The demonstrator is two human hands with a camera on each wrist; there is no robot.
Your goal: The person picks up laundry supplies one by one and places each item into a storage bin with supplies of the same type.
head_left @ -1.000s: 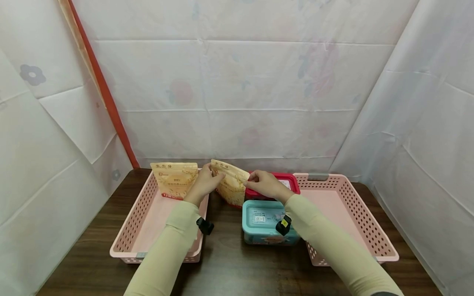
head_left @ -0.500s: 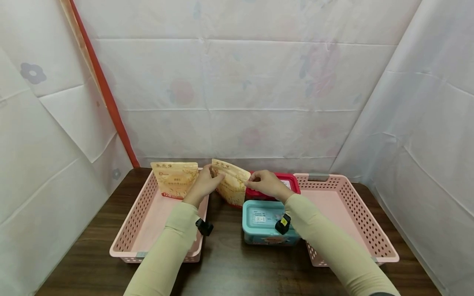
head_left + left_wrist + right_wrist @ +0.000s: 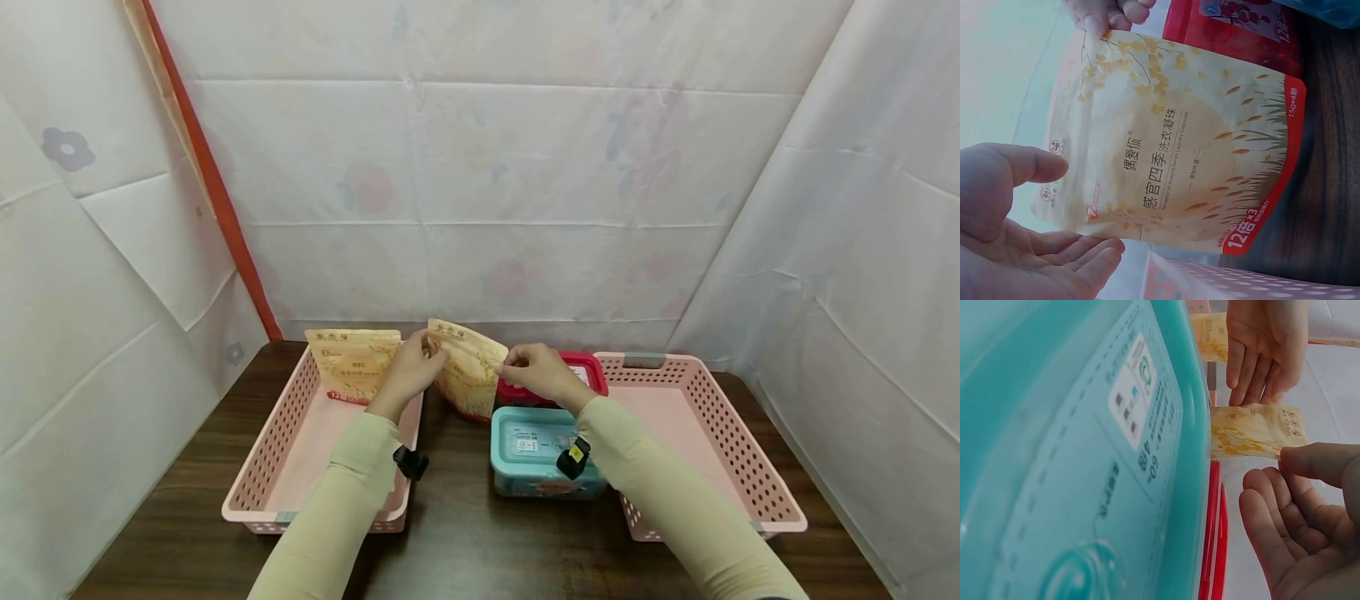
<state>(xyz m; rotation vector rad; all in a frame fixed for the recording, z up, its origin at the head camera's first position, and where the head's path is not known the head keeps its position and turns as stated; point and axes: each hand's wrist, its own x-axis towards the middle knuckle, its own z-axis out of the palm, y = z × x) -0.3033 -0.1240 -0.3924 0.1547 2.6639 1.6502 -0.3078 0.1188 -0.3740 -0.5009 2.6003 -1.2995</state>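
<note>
A cream stand-up pouch of laundry capsules (image 3: 468, 371) with a red bottom band stands tilted between both hands. At its left edge my left hand (image 3: 411, 371) holds it, thumb over the front and fingers along the side edge. The fingers (image 3: 1094, 259) look fairly straight in the left wrist view. My right hand (image 3: 542, 372) pinches the top right corner between thumb and index finger, its other fingers loosely curled (image 3: 1279, 512). A matching pouch (image 3: 356, 367) stands upright in the left pink basket (image 3: 281, 454), partly behind my left hand.
A teal lidded tub (image 3: 525, 454) sits under my right wrist. Behind it is a red lidded tub (image 3: 592, 375), partly covered by my right hand. Another pink perforated basket (image 3: 738, 433) stands at the right. White cloth (image 3: 525, 167) hangs behind the dark wooden table (image 3: 480, 542).
My left hand has shifted slightly left, and the held pouch's top left corner has risen a little. My right hand stays almost in place.
</note>
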